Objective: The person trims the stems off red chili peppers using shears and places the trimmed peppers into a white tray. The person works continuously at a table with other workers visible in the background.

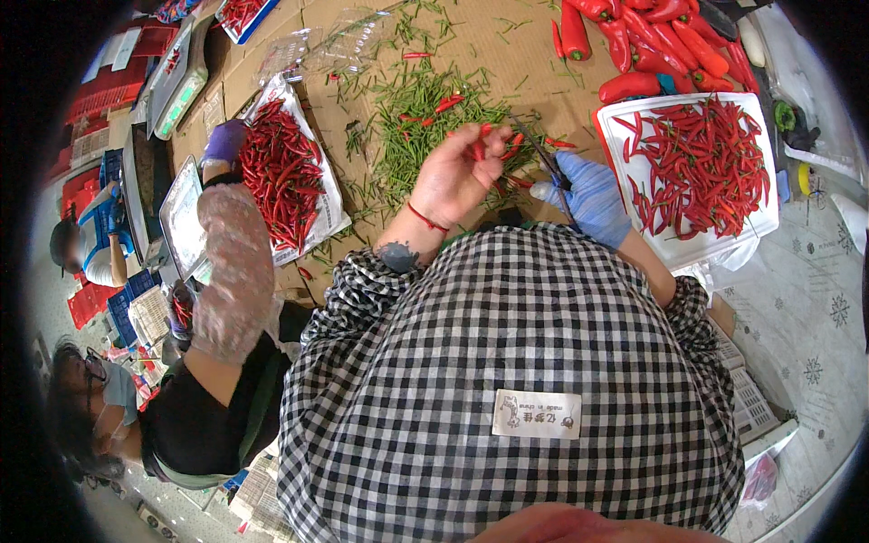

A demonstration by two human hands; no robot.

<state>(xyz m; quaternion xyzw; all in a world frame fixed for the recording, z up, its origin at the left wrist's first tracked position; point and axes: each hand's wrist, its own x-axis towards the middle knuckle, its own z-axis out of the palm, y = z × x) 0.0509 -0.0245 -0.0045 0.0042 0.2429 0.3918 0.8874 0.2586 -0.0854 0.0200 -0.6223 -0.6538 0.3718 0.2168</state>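
Observation:
My left hand (465, 170) is bare, palm up with curled fingers, and holds several red chili peppers (479, 148). Just to its right, my right hand (587, 197), in a light blue glove, grips a pair of dark scissors (548, 161); their blades point up towards the fingers of my left hand. Under and beyond both hands lies a heap of cut green chili stems (424, 122) with a few red chilies on it. Right of my gloved hand, a white tray (766, 163) is loaded with red chilies (703, 163).
Large red peppers (645, 41) lie at the upper right. At left, a co-worker's purple-gloved hand (225, 141) touches a pile of red chilies (282, 176) on a white sheet (333, 197). Clear plastic trays (326, 51) and weighing scales (180, 88) stand beyond, on cardboard (529, 54).

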